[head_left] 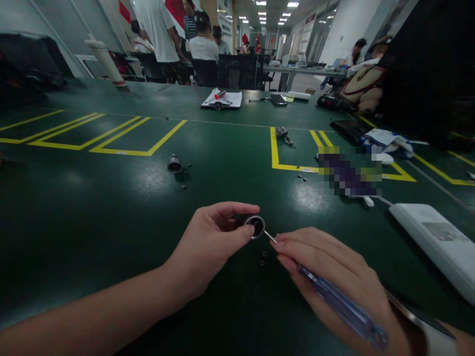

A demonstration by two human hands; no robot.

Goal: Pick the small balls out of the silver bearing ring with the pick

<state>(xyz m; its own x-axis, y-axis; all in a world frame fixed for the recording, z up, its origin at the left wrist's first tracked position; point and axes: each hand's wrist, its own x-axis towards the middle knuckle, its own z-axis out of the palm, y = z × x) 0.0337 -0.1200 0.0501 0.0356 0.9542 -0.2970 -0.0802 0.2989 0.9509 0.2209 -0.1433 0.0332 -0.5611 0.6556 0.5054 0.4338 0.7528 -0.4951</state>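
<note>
Metal cup (258, 224), gripped in left hand (208, 242), mouth facing the camera; thumb at opening, forefinger arched above. Screwdriver (341, 302), held in right hand (322, 259), fingertips closed on shaft: long axis ten o'clock to four, tip at cup's four-o'clock rim. Right hand back-up, at cup's four o'clock. Two small nuts (261, 263), at cup's six o'clock.

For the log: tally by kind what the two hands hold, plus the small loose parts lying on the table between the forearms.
Screwdriver, in the right hand: 1
Hollow round metal part, in the left hand: 1
Small dark loose parts: 2
Total: 4
</note>
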